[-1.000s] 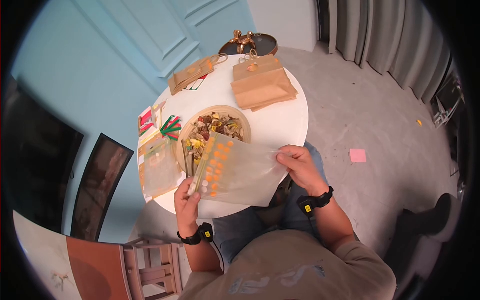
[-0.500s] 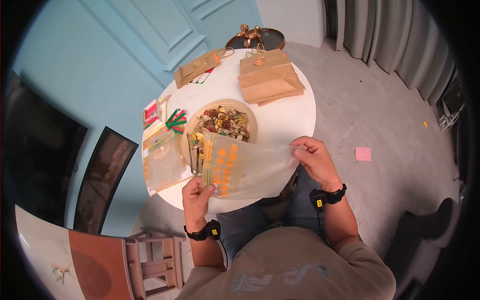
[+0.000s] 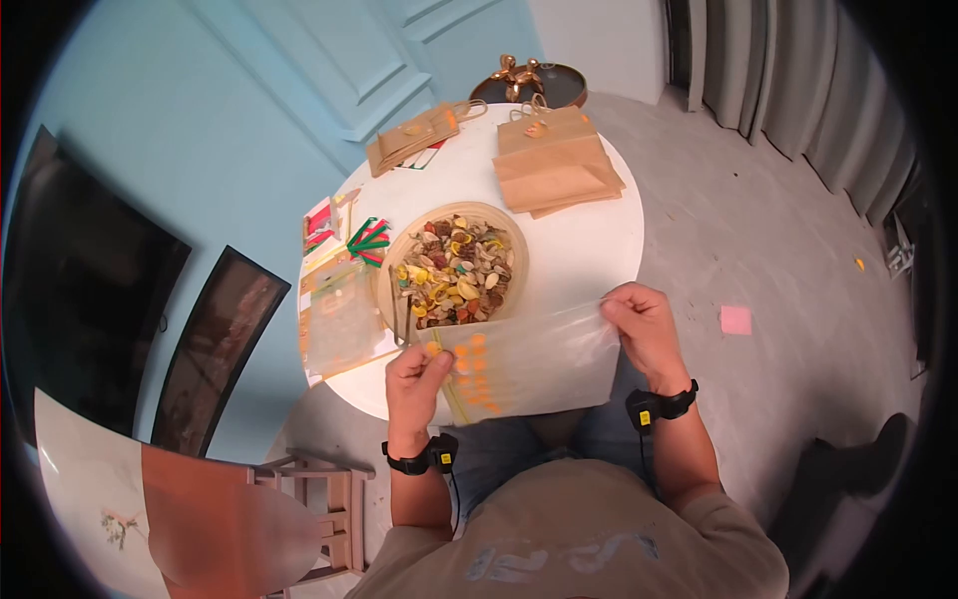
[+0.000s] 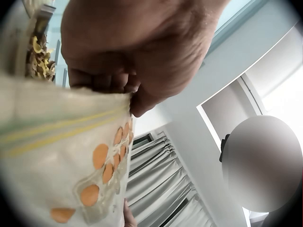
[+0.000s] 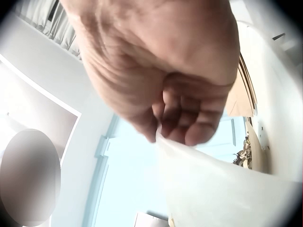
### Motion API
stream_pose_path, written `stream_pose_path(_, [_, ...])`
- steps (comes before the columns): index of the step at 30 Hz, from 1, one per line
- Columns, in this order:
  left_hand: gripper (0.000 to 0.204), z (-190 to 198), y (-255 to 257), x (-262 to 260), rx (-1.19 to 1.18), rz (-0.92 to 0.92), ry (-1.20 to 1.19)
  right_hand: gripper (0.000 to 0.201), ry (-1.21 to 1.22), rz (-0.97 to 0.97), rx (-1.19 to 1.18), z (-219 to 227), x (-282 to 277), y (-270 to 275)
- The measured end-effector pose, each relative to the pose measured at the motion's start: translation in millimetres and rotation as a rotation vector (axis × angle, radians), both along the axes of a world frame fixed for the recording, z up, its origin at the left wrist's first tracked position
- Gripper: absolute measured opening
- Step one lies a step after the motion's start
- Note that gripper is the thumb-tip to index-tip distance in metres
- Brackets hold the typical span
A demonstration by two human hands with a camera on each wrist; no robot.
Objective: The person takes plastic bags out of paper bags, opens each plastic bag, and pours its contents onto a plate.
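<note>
A translucent zip bag (image 3: 549,361) with orange round dots near its zip end is stretched between both hands, over the table's near edge. My left hand (image 3: 413,394) pinches the zip end between thumb and fingers; in the left wrist view, yellow zip lines (image 4: 61,130) run below that hand. At the opposite end my right hand (image 3: 647,329) pinches a corner, seen close in the right wrist view with the bag (image 5: 213,189) hanging from the fingertips. Just beyond the bag sits a round tray (image 3: 516,235) of mixed dried flowers and petals (image 3: 454,270), tongs (image 3: 402,309) at its left side.
More clear zip bags (image 3: 344,317) lie on the white round table (image 3: 569,255) at left, beside green and red strips (image 3: 369,242). Brown paper bags (image 3: 557,165) lie at the back right, others (image 3: 419,137) at the back left. A pink paper (image 3: 735,319) is on the floor.
The bag has dropped from over the tray toward the person, uncovering more of the dried flowers. Both hands still hold its two ends; the head view has shifted slightly.
</note>
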State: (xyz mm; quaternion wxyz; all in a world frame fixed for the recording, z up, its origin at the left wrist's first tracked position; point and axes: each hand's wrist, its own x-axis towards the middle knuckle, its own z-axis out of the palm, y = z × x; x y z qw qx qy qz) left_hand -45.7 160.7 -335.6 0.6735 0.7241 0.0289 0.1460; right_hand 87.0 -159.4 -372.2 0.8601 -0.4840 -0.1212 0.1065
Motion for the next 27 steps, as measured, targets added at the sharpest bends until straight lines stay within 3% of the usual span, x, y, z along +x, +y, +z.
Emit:
stream_pose_path(5, [0.012, 17, -20, -3, 0.005, 0.140, -0.025, 0.005, 0.022, 0.034, 0.004, 1, -1, -5])
stream_pose_path(7, [0.015, 12, -14, -6, 0.158, 0.148, 0.005, 0.005, -0.010, 0.093, -0.028, -2, 1, -9])
stream_pose_path(11, [0.022, 9, -9, -9, 0.222, 0.140, -0.038, 0.005, -0.030, 0.170, -0.050, -7, 6, -8])
stream_pose_path(17, [0.019, 13, -13, -11, 0.244, 0.163, -0.077, 0.001, -0.031, 0.077, -0.004, -6, 8, 0])
stream_pose_path(19, [0.017, 17, -11, -14, 0.238, 0.183, -0.125, 0.011, -0.098, 0.066, -0.288, 7, 8, -5])
stream_pose_path(20, [0.015, 25, -10, -16, 0.344, 0.125, -0.123, 0.011, -0.108, 0.076, -0.290, 20, 6, -3])
stream_pose_path(22, [0.013, 36, -13, -22, 0.446, 0.079, -0.126, 0.021, -0.399, -0.072, -0.492, 52, -4, 8])
stream_pose_path(23, [0.011, 41, -18, -23, 0.489, 0.004, -0.138, 0.021, -0.408, -0.063, -0.494, 70, -12, 14])
stream_pose_path(25, [0.010, 46, -27, -25, 0.529, -0.061, -0.154, 0.028, -0.795, 0.084, -0.683, 99, -30, 30])
stream_pose_path(27, [0.011, 48, -35, -26, 0.598, -0.174, -0.238, 0.025, -0.874, 0.193, -0.703, 107, -44, 50])
